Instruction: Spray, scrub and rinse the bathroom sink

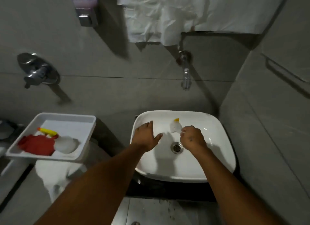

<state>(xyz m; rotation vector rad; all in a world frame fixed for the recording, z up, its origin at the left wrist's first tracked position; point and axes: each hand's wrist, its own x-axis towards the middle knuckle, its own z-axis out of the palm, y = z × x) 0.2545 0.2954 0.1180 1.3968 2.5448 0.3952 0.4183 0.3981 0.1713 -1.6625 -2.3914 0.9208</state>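
Right hand (192, 137) hides brush (175, 127) handle over sink (221, 141).

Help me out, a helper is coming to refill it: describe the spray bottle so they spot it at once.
Left of the white sink sits a pale square tray. The spray bottle lies on its side in it, beside a red cloth. It is the only clear bottle, with a yellow and red trigger head.

Both bare forearms reach up from the bottom of the frame toward its centre. The left hand (146, 136) lies flat, fingers spread. The right hand (192, 138), centre-right, is curled into a closed grip.
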